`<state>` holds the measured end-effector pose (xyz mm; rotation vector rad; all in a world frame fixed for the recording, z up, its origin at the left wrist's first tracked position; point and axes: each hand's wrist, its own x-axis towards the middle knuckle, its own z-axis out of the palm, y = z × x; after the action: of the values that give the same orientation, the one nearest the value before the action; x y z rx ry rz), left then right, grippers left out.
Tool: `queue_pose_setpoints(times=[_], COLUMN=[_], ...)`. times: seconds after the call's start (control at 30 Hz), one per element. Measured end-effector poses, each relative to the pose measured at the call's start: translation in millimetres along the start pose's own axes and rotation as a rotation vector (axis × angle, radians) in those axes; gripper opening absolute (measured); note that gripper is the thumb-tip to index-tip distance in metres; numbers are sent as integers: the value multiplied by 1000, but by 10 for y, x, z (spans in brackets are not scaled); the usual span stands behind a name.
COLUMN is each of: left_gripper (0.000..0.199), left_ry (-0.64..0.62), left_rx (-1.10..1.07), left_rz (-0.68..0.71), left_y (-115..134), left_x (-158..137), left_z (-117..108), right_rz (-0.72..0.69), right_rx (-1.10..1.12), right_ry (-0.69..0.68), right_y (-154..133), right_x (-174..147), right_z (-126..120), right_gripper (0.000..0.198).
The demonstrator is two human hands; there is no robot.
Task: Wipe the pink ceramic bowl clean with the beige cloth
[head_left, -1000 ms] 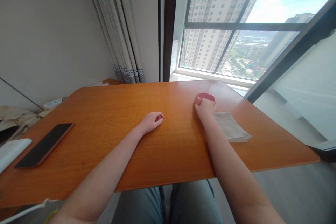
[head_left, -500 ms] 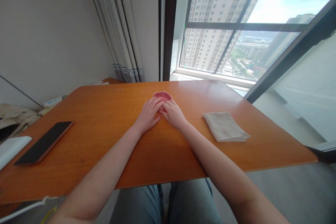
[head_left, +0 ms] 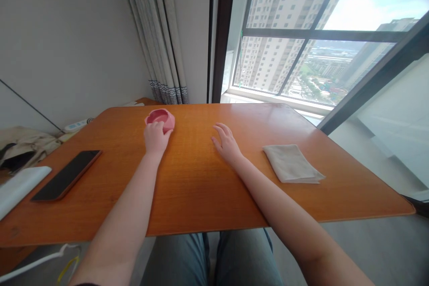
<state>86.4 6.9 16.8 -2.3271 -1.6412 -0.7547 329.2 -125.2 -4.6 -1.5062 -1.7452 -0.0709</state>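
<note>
A left hand (head_left: pixel 155 138) pinches the near rim of a pink bowl (head_left: pixel 160 116), fingers bent over it, thumb against the outer wall, near the table's (head_left: pixel 201 196) far edge; whether its base touches is hard to tell. Roundish, without an evident long axis, the bowl lies well left of the loosely spread right hand (head_left: pixel 228 144), which holds nothing.
</note>
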Motion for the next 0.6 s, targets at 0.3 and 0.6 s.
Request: queue_pose_setpoints(times=[0.3, 0.6], left_gripper=[38, 41], left_ry=[-83, -133], left_rx=[130, 157], left_rz=[-296, -292], left_y=[-386, -362], left_x=[-48, -38], left_z=[63, 81], right_rz=[32, 594], right_rx=[-35, -367], right_ry=[-103, -484], right_y=[19, 443], right_x=[2, 118], right_z=[-9, -682], right_gripper=[27, 28])
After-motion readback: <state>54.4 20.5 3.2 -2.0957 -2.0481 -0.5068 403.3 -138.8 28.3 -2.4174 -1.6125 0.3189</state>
